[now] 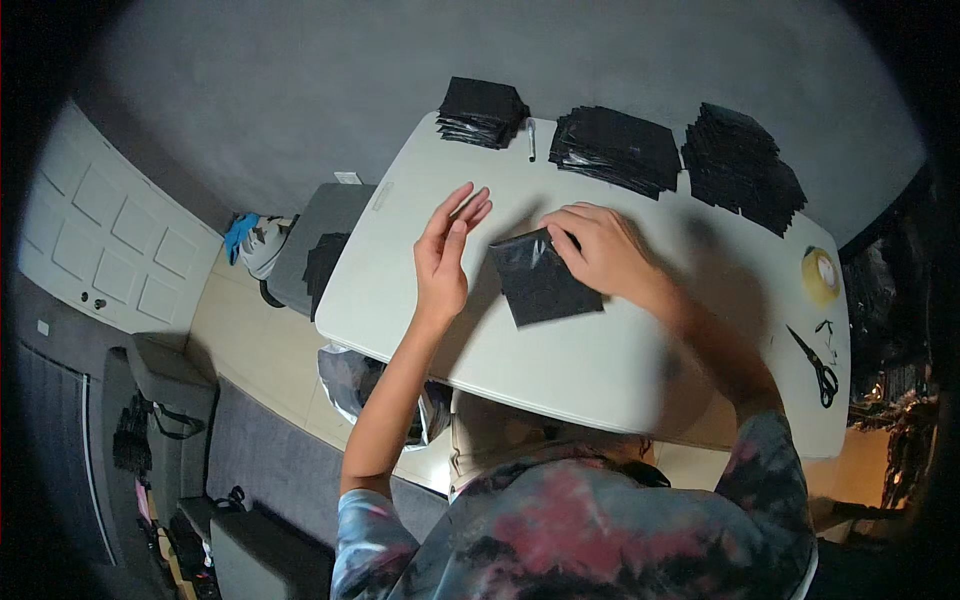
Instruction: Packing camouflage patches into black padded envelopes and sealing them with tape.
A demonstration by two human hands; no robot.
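Observation:
Over the middle of a white table (570,375), my right hand (600,247) pinches the upper right edge of a black plastic packet (551,289), which looks flat and roughly square. To its left my left hand (448,255) is raised, fingers apart and holding nothing, and does not touch the packet. Along the far edge lie a small stack of black packets (482,112), a wider stack of black packets (619,150) and a fanned-out stack of black packets (742,169). A capped pen or marker (532,140) lies between the first two.
At the table's right end are a roll of clear tape (820,276), black-handled scissors (816,367) and small dark scraps (831,337). A grey seat (315,225) with black sheets (324,262) adjoins the left edge. A plastic bag (349,379) is below the near left edge.

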